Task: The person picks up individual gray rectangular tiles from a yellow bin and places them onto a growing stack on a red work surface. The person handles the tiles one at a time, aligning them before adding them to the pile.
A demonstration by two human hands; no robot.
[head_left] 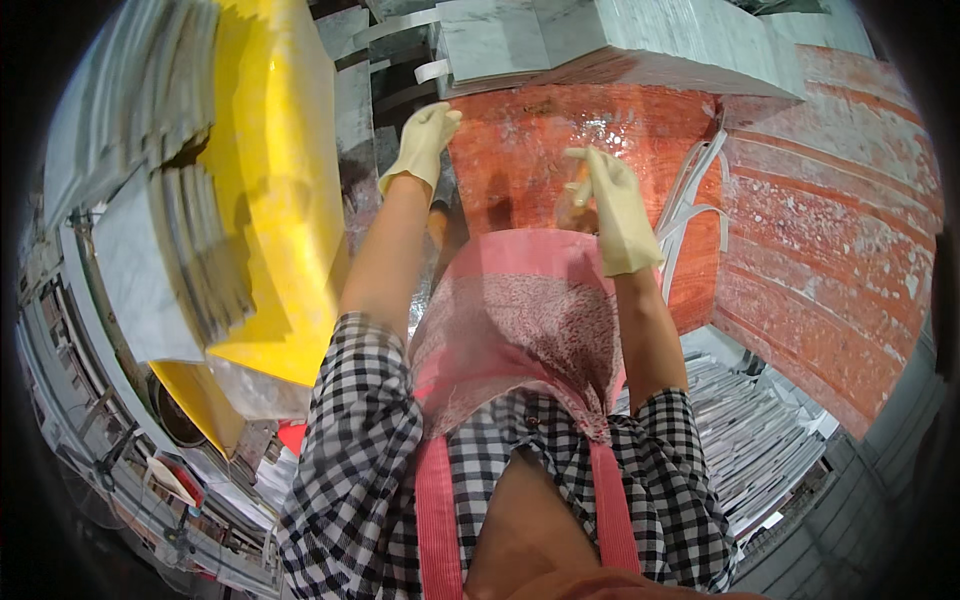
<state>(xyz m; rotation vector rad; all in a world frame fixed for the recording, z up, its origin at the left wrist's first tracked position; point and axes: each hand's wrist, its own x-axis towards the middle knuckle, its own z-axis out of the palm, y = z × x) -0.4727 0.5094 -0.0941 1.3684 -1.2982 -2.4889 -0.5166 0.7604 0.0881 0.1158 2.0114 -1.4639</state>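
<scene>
Both my hands wear cream rubber gloves and reach over a wet red-orange wood-grained board (540,130). At the board's left edge is my left hand (424,142), its fingers curled closed; whatever they may hold is hidden. My right hand (615,208) hovers above the board's middle right, with the fingers drawn together. Beside those fingers shows a small blurred orange thing (581,174), too unclear to name. White straps (690,190) lie loosely looped along the board's right side, close to my right hand.
Grey-white marbled slabs (520,40) are stacked beyond the board. A bright yellow panel (275,190) stands on the left, with more marbled slabs (150,260) beside it. White-streaked red boards (820,220) extend to the right. Thin pale strips (745,440) are piled at lower right.
</scene>
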